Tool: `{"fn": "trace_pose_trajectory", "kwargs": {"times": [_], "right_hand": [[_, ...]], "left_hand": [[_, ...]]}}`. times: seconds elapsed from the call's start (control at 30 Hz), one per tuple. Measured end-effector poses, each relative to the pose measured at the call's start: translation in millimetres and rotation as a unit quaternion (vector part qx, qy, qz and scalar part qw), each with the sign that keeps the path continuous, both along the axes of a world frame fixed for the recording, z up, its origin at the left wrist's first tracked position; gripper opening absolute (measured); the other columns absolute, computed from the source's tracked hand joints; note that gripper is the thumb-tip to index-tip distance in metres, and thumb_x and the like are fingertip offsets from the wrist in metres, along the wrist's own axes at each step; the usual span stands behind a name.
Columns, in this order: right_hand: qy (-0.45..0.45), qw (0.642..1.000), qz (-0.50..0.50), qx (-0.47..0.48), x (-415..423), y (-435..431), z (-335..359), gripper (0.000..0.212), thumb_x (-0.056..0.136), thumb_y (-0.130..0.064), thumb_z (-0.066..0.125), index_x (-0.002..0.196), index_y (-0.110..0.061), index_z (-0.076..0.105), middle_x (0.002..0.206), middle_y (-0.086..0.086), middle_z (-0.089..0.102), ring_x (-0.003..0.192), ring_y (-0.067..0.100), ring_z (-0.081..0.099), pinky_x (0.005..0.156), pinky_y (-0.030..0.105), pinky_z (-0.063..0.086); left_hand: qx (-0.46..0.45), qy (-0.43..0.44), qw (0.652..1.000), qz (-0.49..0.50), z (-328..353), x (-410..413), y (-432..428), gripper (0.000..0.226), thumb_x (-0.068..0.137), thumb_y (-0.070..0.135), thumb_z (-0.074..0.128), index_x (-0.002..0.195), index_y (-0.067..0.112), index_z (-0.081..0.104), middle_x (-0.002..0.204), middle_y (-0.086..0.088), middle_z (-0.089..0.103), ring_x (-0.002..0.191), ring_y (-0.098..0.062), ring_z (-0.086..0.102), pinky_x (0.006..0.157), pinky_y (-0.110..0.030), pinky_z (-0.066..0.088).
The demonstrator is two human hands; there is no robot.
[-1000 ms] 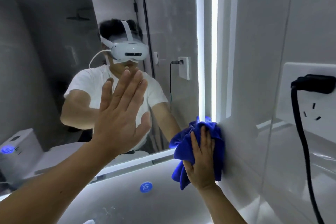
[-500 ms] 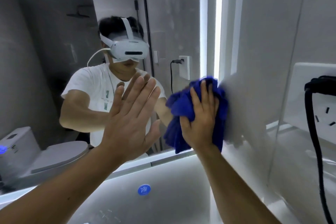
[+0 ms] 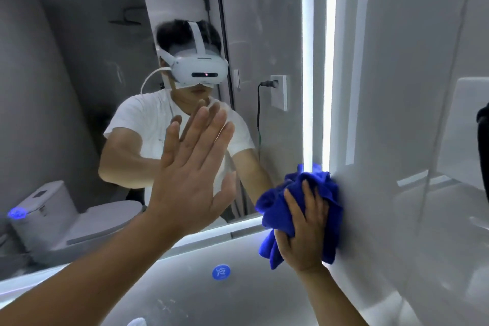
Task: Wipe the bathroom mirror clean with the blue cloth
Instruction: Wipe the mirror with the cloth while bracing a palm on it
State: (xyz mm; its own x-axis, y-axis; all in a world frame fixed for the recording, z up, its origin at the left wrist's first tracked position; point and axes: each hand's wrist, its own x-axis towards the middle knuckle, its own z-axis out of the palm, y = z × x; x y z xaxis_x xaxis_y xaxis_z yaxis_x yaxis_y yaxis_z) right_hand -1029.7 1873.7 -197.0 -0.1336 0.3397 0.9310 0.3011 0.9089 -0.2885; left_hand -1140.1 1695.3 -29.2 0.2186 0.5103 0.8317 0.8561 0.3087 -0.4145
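Squarely in front of the camera, the person's left hand lies flat against the large wall-mounted bathroom mirror, fingers straight and close together, thumb spread to the side, holding nothing. Further right, the right hand presses a soft, crumpled blue cloth onto the glass at the mirror's lower right corner. Its fingers lie slightly bent over the bunched fabric and grip it, and folds bulge out above the fingertips and hang below the palm. The cloth's top edge touches the foot of the bright vertical white light strip that runs up the mirror's right side, and its right edge meets the glossy pale grey wall tile. A second glowing band runs along the mirror's bottom edge, passing behind both wrists. Below it, on the grey surface between the two forearms, sits a small round blue sticker. The glass reflects the person's white T-shirt and white head-mounted headset, a white toilet at the lower left and a white wall socket with a dark cable plugged in. At the far right edge, part of a black plug shows against a white plate — the rest is cut off.
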Motion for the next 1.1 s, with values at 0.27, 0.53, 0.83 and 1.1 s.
{"fn": "trace_pose_trajectory", "kwargs": {"times": [0.27, 0.53, 0.83, 1.1], "right_hand": [[-0.054, 0.998, 0.024, 0.019, -63.8, -112.3, 33.5, 0.053, 0.084, -0.036, 0.05, 0.135, -0.023, 0.05, 0.143, 0.003, 0.047, 0.141, 0.026, 0.03, 0.117, 0.044, 0.019], [-0.205, 0.934, 0.103, 0.275, -45.3, -84.1, 29.7, 0.062, 0.083, -0.032, 0.058, 0.143, -0.027, 0.042, 0.156, -0.001, 0.029, 0.14, 0.025, 0.029, 0.118, 0.037, 0.019], [0.06, 0.995, 0.07, -0.034, 9.7, -5.9, 113.1, 0.055, 0.087, -0.036, 0.051, 0.132, -0.006, 0.056, 0.155, 0.01, 0.032, 0.145, 0.026, 0.022, 0.121, 0.034, 0.007], [0.112, 0.994, -0.005, -0.011, -11.2, -11.7, 332.9, 0.066, 0.08, -0.036, 0.045, 0.142, -0.013, 0.045, 0.157, 0.012, 0.03, 0.147, 0.032, 0.019, 0.119, 0.049, 0.01]], "left_hand": [[-0.006, -0.009, 0.999, 0.035, 14.2, 4.5, -6.1, 0.066, 0.096, 0.037, 0.035, 0.154, 0.007, 0.026, 0.164, -0.01, 0.016, 0.152, -0.029, 0.01, 0.121, -0.055, 0.006], [-0.003, -0.011, 0.998, 0.065, 23.3, 3.3, -25.2, 0.064, 0.096, 0.037, 0.033, 0.153, 0.007, 0.027, 0.164, -0.008, 0.015, 0.152, -0.026, 0.008, 0.122, -0.053, 0.005], [0.009, -0.004, 0.996, 0.088, 47.9, 3.5, -22.5, 0.066, 0.096, 0.04, 0.031, 0.153, 0.008, 0.028, 0.164, -0.008, 0.015, 0.153, -0.026, 0.006, 0.123, -0.046, -0.005], [0.03, -0.019, 0.996, 0.083, 84.9, -0.8, -28.2, 0.065, 0.098, 0.04, 0.031, 0.155, 0.01, 0.025, 0.165, -0.007, 0.015, 0.153, -0.024, 0.005, 0.123, -0.045, -0.004]]}}
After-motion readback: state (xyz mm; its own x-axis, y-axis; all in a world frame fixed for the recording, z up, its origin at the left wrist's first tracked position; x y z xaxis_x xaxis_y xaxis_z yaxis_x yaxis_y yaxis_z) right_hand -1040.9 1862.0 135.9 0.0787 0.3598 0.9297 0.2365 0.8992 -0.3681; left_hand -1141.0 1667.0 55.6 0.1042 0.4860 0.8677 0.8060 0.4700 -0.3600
